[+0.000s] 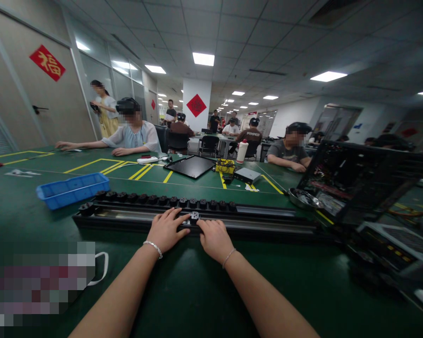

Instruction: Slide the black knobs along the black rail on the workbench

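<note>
A long black rail housing (127, 219) with an open channel lies across the table in front of me. Between my hands a small socket module (195, 216) with a pale face sits in the channel. My left hand (167, 230) rests on the housing with fingers spread, its index fingertip against the module's left side. On the opposite side, my right hand (215, 238) is curled, with fingertips pressed on the module. Behind the channel runs a row of several black socket modules (162, 200), and another black module (86, 209) sits at the left end.
To the left is a blue tray (72, 190). A flat black panel (190, 166), a grey box (247, 175) and a white bottle (242, 152) stand farther back. At right are a metal bowl (305, 199), an open computer case (366, 178) and a power supply unit (398, 246). Other people sit across the table.
</note>
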Available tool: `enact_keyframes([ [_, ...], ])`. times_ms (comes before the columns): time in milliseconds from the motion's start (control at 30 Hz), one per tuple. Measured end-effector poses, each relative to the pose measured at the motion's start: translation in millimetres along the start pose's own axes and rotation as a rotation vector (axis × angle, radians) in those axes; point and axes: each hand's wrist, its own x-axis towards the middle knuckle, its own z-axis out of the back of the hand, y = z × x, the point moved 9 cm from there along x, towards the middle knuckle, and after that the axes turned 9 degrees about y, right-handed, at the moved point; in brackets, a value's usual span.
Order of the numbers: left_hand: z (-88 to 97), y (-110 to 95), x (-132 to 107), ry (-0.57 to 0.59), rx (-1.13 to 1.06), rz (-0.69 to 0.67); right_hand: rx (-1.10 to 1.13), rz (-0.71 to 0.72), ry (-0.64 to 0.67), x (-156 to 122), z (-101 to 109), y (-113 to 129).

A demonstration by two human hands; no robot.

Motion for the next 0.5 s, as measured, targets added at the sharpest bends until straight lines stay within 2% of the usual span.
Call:
enact_keyframes([
  [500,3.2,-7.0,-1.0,-0.033,-0.002,-0.014,-0.013,-0.004,0.005,1.1,-2.1,-1.5],
])
